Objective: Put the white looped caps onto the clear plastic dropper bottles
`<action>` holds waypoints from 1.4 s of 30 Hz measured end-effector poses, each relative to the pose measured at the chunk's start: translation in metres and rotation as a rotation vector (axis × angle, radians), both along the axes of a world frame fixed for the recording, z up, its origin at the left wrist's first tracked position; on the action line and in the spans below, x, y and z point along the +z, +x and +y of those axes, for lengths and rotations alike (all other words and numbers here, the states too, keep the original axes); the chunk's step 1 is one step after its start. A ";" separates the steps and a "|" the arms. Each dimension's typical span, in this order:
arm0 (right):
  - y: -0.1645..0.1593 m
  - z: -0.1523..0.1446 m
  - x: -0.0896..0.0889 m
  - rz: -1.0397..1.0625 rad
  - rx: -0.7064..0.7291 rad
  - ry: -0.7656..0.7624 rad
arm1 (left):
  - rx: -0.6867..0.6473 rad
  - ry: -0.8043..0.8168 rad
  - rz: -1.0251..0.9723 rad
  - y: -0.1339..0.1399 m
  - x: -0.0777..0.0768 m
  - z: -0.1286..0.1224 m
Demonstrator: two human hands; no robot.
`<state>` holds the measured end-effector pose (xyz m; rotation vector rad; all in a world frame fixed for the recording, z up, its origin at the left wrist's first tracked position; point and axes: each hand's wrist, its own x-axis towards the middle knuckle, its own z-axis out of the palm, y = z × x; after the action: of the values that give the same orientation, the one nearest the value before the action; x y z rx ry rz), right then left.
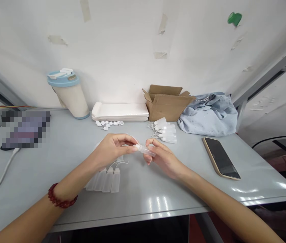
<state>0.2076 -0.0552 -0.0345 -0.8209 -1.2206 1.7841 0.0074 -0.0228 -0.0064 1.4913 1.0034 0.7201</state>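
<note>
Between my hands, above the middle of the table, is a small translucent plastic bottle (147,151) with a white top, tilted on its side. My left hand (114,146) pinches its white top with thumb and fingertips. My right hand (164,157) is closed around the bottle's body. Below my left hand lies a row of similar bottles (108,180) with thin white strips at their necks, partly hidden by the hand and forearm. Beyond my right hand is a pile of more such bottles (164,130). Several small white caps (106,125) lie behind my left hand.
A stack of white padded envelopes (120,111) and an open cardboard box (169,104) stand against the wall, with a bluish cloth bag (210,116) beside the box. A tumbler (69,94) is back left, a phone (221,158) right, and a blurred-out device (26,130) with a cable left.
</note>
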 end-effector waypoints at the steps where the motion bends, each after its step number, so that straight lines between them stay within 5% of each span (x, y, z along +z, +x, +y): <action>1: 0.000 0.000 0.000 0.003 -0.002 0.001 | 0.006 -0.013 0.001 0.000 0.000 0.000; 15: 0.001 -0.001 0.005 -0.146 0.012 0.114 | -0.141 -0.134 0.124 0.001 -0.004 -0.001; 28: 0.001 0.002 0.004 -0.023 -0.012 -0.074 | -0.041 0.049 0.102 0.005 0.000 -0.006; 42: 0.001 -0.002 0.008 -0.107 0.026 0.010 | -0.171 0.059 0.237 0.005 -0.004 -0.006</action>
<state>0.2083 -0.0569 -0.0263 -0.9078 -1.3136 1.7728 0.0120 -0.0286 -0.0104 1.7200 1.0230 0.4612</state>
